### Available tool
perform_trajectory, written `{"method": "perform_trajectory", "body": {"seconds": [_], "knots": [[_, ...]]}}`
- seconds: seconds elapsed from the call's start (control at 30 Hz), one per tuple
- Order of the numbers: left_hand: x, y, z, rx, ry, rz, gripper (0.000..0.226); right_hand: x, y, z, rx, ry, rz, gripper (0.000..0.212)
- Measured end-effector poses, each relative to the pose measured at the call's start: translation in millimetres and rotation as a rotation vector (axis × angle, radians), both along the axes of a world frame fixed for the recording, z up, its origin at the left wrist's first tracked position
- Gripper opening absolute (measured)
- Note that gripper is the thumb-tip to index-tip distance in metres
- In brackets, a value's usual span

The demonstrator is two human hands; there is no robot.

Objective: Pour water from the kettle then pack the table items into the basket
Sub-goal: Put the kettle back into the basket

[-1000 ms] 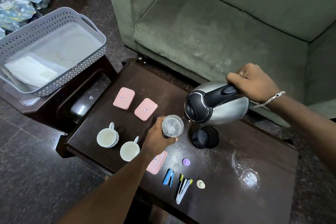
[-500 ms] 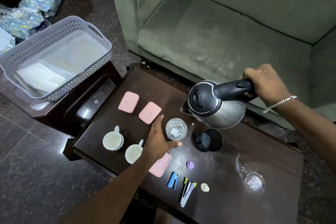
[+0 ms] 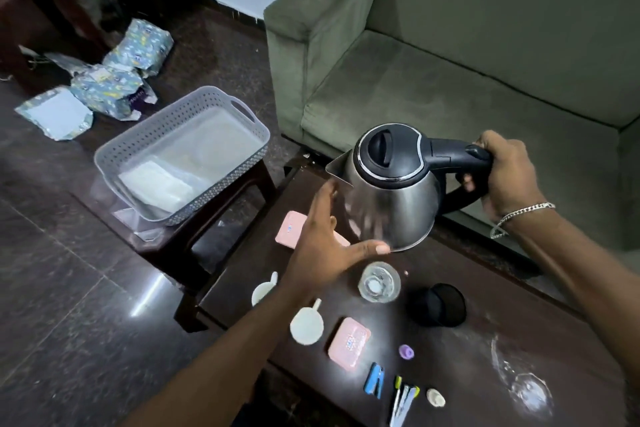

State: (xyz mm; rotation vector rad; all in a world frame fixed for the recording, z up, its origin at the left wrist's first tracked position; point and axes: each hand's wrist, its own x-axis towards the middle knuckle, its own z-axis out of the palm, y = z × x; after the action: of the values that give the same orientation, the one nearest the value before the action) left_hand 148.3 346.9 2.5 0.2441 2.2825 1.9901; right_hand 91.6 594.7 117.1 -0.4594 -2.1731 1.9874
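1. Kettle (image 3: 391,187): it hangs upright in the air above the far part of the table (image 3: 485,340), its spout pointing left toward the basket (image 3: 180,156). The right hand (image 3: 502,173) is clenched round the black handle and carries the whole weight.
2. The left hand (image 3: 325,246) is spread wide with its fingers released, holding nothing. It reaches up toward the kettle's steel body, with the thumb tip just at the lower edge; whether it touches the metal I cannot tell.
3. The glass (image 3: 379,282) stands on the table below the kettle with water in it, so the pouring looks done and the packing step seems to be starting.
4. The basket sits on a small side table to the left, apart from the main table, with only white sheets inside.
5. Two white cups (image 3: 306,326), pink cases (image 3: 349,343), a black cup (image 3: 438,303), a blue stapler (image 3: 374,375) and other small bits lie unpacked.
6. The next move probably calls for steadying the kettle from below with the left hand, then carrying it left and setting it upright in the basket, leaving room for the smaller things.
7. Any water left inside could spill if the kettle tilts.
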Motion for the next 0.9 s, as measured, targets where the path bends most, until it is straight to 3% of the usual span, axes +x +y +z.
{"method": "perform_trajectory", "body": {"seconds": [0.47,0.9], "knots": [[-109.5,-186.3,77.1,0.062,0.048,0.043,0.099,-106.4,-189.0,20.7,-0.25,0.126,0.067,0.046],[-217.9,-293.2,29.0,0.037,-0.058,0.023,0.102,-208.6,-299.6,-63.3,-0.366,-0.079,0.034,0.035]]}}
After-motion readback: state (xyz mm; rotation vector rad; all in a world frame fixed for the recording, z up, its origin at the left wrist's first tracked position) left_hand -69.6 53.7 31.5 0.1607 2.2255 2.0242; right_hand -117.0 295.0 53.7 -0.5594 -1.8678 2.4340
